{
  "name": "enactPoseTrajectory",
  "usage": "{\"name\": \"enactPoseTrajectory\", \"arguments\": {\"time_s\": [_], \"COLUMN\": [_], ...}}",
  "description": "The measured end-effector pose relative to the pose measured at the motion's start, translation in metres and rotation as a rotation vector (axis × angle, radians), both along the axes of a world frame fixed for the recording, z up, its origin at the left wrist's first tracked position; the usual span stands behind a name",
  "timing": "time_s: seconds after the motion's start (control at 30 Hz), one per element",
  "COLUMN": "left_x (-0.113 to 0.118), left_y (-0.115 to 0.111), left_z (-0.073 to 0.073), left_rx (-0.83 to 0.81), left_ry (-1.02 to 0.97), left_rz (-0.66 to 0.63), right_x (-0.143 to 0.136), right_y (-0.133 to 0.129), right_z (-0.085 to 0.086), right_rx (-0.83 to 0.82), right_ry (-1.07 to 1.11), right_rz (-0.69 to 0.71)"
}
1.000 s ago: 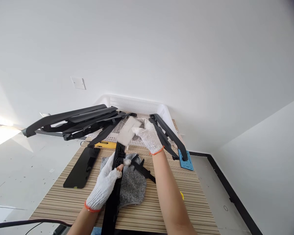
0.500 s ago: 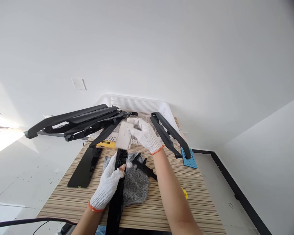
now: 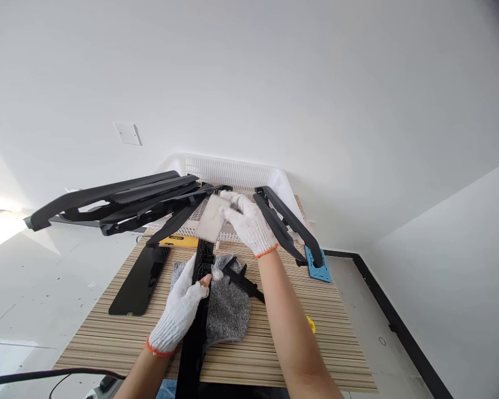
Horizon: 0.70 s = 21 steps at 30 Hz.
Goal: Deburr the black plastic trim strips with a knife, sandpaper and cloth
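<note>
My gloved left hand [image 3: 183, 305] is closed around a long black plastic trim piece [image 3: 193, 338], which runs from the table's front edge up toward the basket. A flat whitish rectangular pad [image 3: 211, 219] is pinched in my gloved right hand [image 3: 245, 219], right at the far end of the trim piece. Whether the pad touches the piece I cannot tell. Beneath and beside the piece lies a grey cloth [image 3: 228, 316]. On that cloth rests a black caliper [image 3: 243, 281], partly off its right side.
A white plastic basket [image 3: 228, 164] stands at the back, with several black trim pieces [image 3: 145, 188] jutting out left and two more [image 3: 289, 221] right. Also on the striped table [image 3: 311, 360]: a black phone [image 3: 139, 282], a yellow box [image 3: 178, 241], a blue tray [image 3: 318, 270].
The pad has tilted more in my right hand, its top leaning right. My left hand keeps its hold on the trim piece. The whole view has shifted slightly.
</note>
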<state>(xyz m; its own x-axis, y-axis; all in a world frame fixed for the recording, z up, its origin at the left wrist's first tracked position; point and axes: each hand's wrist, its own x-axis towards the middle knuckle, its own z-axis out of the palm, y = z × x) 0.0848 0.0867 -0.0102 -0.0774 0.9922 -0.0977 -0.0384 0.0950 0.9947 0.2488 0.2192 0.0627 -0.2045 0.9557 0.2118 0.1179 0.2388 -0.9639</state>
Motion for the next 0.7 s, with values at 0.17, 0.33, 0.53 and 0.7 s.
{"name": "enactPoseTrajectory", "arguments": {"time_s": [0.17,0.33,0.53,0.7], "left_x": [0.002,-0.002,-0.028,-0.034], "left_y": [0.003,-0.003,-0.034,-0.045], "left_z": [0.002,0.002,0.007,0.014], "left_rx": [0.010,-0.033,-0.181,-0.171], "left_ry": [-0.025,0.005,0.208,0.336], "left_rz": [0.037,-0.057,-0.438,-0.621], "right_x": [0.000,0.000,0.001,0.001], "right_y": [-0.001,-0.001,-0.009,-0.009], "right_z": [-0.001,0.001,0.012,0.013], "right_rx": [0.043,0.066,0.035,-0.012], "right_ry": [-0.145,-0.126,-0.181,-0.172], "right_rz": [0.022,-0.054,-0.029,-0.040]}}
